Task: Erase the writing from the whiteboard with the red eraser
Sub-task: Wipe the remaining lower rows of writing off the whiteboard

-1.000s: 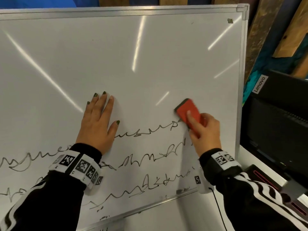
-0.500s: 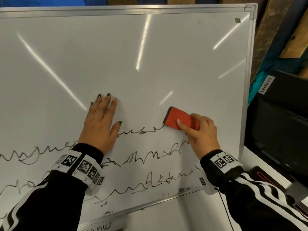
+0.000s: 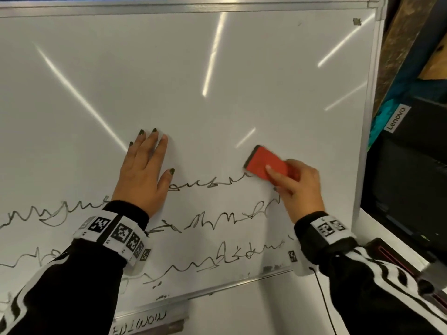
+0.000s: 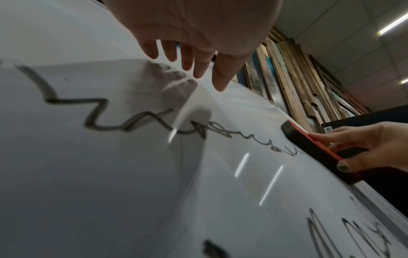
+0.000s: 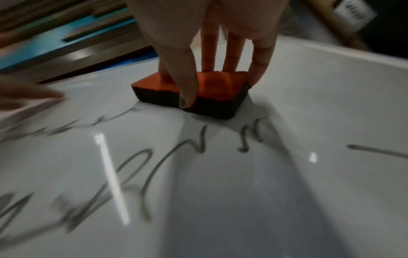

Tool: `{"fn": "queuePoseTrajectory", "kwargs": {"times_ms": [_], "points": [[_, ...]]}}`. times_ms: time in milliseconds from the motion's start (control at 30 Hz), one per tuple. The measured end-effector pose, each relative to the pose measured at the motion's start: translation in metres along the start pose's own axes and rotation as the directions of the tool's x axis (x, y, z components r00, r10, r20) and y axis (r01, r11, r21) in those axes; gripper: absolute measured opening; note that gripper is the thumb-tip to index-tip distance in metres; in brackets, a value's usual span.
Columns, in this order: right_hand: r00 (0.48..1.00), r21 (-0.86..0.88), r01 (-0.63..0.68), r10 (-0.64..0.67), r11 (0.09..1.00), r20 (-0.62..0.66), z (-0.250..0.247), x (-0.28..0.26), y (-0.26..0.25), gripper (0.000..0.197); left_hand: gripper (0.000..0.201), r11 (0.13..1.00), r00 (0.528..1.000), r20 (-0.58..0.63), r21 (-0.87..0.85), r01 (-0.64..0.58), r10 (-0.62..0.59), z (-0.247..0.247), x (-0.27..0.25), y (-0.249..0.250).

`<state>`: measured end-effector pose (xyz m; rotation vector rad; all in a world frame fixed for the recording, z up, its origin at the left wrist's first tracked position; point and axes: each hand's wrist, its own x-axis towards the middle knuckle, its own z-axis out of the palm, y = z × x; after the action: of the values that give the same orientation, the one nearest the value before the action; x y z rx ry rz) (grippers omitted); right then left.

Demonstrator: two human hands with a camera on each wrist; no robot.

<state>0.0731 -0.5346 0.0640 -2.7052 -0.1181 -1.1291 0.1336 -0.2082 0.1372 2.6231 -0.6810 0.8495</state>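
A large whiteboard [image 3: 217, 68] fills the head view, its upper part bare, with lines of black scribbled writing [image 3: 208, 184] across the lower part. My right hand [image 3: 297, 184] grips the red eraser [image 3: 264, 163] and presses its dark felt face on the board at the right end of the top written line. The right wrist view shows the eraser [image 5: 212, 87] pinched between thumb and fingers of that hand [image 5: 212, 34]. My left hand [image 3: 145, 170] lies flat on the board with fingers straight, left of the eraser. The left wrist view shows its fingers [image 4: 198, 59] spread and the eraser [image 4: 309, 144] beyond.
The board's aluminium frame [image 3: 370, 117] runs down the right side, and its bottom edge [image 3: 217, 288] sits on a white table [image 3: 242, 317]. A black Lenovo computer case [image 3: 411, 177] stands to the right. Wooden planks [image 4: 298, 87] line the wall behind.
The eraser has swept left along the top written line from near the board's right side, wiping away that end of the line. The left hand has stayed flat in place.
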Motion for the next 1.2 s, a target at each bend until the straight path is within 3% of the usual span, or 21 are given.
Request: {"fn": "queuePoseTrajectory", "kwargs": {"times_ms": [67, 133, 167, 333, 400, 467, 533, 567, 633, 667, 767, 800, 900, 967, 1067, 1133, 1200], "points": [[0.989, 0.106, -0.131, 0.138, 0.986, -0.061, -0.003, 0.006, 0.015, 0.054, 0.063, 1.000, 1.000, 0.002, 0.022, -0.002, 0.002, -0.001, -0.002, -0.002], [0.941, 0.192, -0.298, 0.322, 0.935, -0.107, -0.001, 0.010, 0.008, 0.044, 0.063, 1.000, 1.000, 0.007, 0.031, 0.000, 0.000, 0.000, -0.002, -0.003], [0.937, 0.186, -0.315, 0.336, 0.931, -0.096, -0.001, 0.012, -0.004, 0.040, 0.063, 1.000, 1.000, 0.009, 0.027, 0.002, -0.002, 0.001, -0.003, -0.003], [0.998, 0.163, -0.067, 0.067, 0.984, 0.010, 0.014, -0.015, -0.024, 0.040, 0.062, 1.000, 1.000, 0.022, 0.008, 0.006, -0.006, 0.009, -0.004, 0.002], [0.990, 0.137, -0.137, 0.138, 0.981, 0.006, 0.003, -0.010, -0.006, 0.030, 0.062, 1.000, 1.000, 0.026, 0.009, -0.005, 0.004, 0.008, -0.004, 0.001], [0.975, -0.053, -0.210, 0.206, 0.976, -0.079, -0.007, 0.001, 0.012, 0.029, 0.063, 1.000, 0.999, 0.031, 0.008, -0.019, 0.019, 0.006, -0.003, -0.001], [0.952, 0.098, -0.281, 0.290, 0.955, -0.101, -0.008, 0.012, 0.017, 0.050, 0.064, 1.000, 0.999, 0.037, 0.001, -0.018, 0.017, 0.006, -0.003, -0.002], [0.953, 0.091, -0.277, 0.285, 0.957, -0.099, -0.007, 0.014, 0.011, 0.053, 0.065, 1.000, 0.999, 0.033, -0.003, -0.015, 0.015, 0.006, -0.003, -0.001], [0.974, 0.112, -0.199, 0.209, 0.974, -0.087, 0.000, 0.012, -0.016, 0.028, 0.066, 1.000, 1.000, 0.022, -0.016, -0.002, 0.003, 0.008, -0.003, 0.002], [0.981, 0.125, -0.181, 0.189, 0.976, -0.053, 0.004, 0.007, -0.029, 0.027, 0.066, 1.000, 1.000, 0.018, -0.021, 0.008, -0.008, 0.009, -0.003, 0.003], [1.000, 0.118, 0.002, -0.005, 0.993, 0.022, 0.008, -0.015, -0.039, 0.061, 0.064, 1.000, 1.000, 0.010, -0.025, 0.010, -0.010, 0.010, -0.004, 0.004], [0.999, 0.142, -0.031, 0.024, 0.989, 0.048, 0.003, -0.016, -0.029, 0.066, 0.064, 1.000, 1.000, 0.011, -0.025, 0.005, -0.004, 0.009, -0.004, 0.004], [0.966, 0.216, -0.245, 0.258, 0.945, -0.034, -0.004, -0.005, -0.009, 0.068, 0.066, 1.000, 1.000, 0.029, -0.015, -0.010, 0.010, 0.008, -0.003, 0.002], [0.950, 0.204, -0.291, 0.307, 0.935, -0.054, -0.003, 0.005, -0.021, 0.069, 0.066, 1.000, 0.999, 0.036, -0.005, -0.009, 0.009, 0.007, -0.004, 0.001], [0.989, 0.210, -0.148, 0.146, 0.966, 0.023, 0.007, 0.002, -0.056, 0.054, 0.065, 1.000, 1.000, 0.029, -0.001, -0.006, 0.006, 0.007, -0.004, 0.002], [0.997, 0.129, 0.043, -0.051, 0.991, 0.062, 0.015, -0.009, -0.066, 0.060, 0.065, 1.000, 1.000, 0.018, -0.013, -0.017, 0.017, 0.007, -0.005, 0.002], [0.993, 0.108, 0.099, -0.105, 0.989, 0.047, 0.011, -0.008, -0.057, 0.069, 0.064, 1.000, 1.000, -0.009, -0.019, -0.017, 0.017, 0.003, -0.006, -0.002]]}}
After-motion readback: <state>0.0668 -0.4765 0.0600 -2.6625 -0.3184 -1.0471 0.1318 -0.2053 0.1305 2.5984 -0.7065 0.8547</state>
